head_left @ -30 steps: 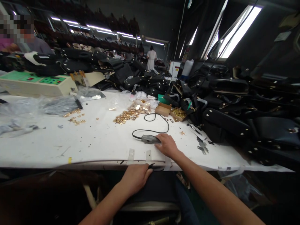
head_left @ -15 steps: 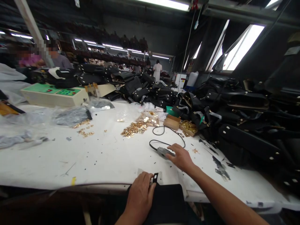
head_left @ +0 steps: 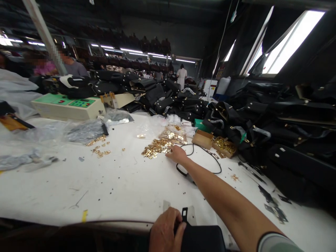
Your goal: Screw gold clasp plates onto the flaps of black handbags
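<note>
My left hand (head_left: 166,229) is closed on a black leather piece (head_left: 203,238) at the table's front edge. The thumb and fingers press beside its narrow tab, which has a rectangular hole. Farther out, my right hand (head_left: 177,154) has its fingers drawn together at the right edge of a pile of gold metal plates (head_left: 151,149). What lies between those fingertips is too small to make out. Under my right forearm, a grey tool (head_left: 191,179) with a black cable (head_left: 219,164) is mostly hidden.
Behind the pile are clear plastic bags (head_left: 151,126), an open cardboard box (head_left: 202,139) and a box of gold fittings (head_left: 224,145). A green-topped machine (head_left: 68,108) stands at left. Black bags (head_left: 301,157) heap along the back and right. Several people are in the background.
My right hand has left the grey tool and moved left and away from me to the gold plates. My left hand keeps its grip on the leather piece. The view has shifted slightly.
</note>
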The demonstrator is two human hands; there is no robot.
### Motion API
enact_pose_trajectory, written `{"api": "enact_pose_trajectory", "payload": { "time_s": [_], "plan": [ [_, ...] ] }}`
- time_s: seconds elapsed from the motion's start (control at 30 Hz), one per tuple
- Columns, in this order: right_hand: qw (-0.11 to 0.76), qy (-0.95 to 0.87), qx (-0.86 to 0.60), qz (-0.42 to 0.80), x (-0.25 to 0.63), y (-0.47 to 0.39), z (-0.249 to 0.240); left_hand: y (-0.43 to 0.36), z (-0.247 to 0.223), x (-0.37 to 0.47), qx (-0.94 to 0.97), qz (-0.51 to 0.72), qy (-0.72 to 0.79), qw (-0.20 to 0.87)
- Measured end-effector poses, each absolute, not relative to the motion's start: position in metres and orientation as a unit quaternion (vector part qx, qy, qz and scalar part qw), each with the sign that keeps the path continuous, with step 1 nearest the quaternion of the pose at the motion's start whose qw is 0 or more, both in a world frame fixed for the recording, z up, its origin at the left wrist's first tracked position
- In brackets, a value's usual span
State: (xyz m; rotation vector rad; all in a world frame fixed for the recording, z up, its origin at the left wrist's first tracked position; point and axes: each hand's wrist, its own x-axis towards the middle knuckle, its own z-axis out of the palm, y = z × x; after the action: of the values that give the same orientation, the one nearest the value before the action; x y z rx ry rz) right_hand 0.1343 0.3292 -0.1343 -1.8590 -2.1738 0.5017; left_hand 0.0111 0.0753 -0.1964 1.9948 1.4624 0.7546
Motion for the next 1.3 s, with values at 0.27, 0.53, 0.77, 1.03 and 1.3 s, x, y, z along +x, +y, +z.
{"api": "enact_pose_trajectory", "payload": {
  "time_s": [0.27,0.53,0.77,1.03,1.3],
  "plan": [
    [0.177,-0.731,-0.627,0.204,0.134,0.349,-0.152,0.074,-0.187,0.015,0.711,0.311,0.563,0.285],
    [0.318,-0.669,-0.561,0.371,0.159,0.289,-0.114,0.078,-0.159,0.016,0.672,0.264,0.583,0.373],
    [0.475,-0.459,-0.47,0.586,0.2,0.172,-0.104,0.082,-0.152,0.018,0.657,0.265,0.586,0.392],
    [0.326,-0.628,-0.562,0.429,0.242,0.102,-0.129,0.085,-0.156,0.019,0.643,0.322,0.559,0.413],
    [0.096,-0.754,-0.629,0.166,0.265,0.097,-0.13,0.089,-0.161,0.019,0.651,0.322,0.552,0.41]
  ]
}}
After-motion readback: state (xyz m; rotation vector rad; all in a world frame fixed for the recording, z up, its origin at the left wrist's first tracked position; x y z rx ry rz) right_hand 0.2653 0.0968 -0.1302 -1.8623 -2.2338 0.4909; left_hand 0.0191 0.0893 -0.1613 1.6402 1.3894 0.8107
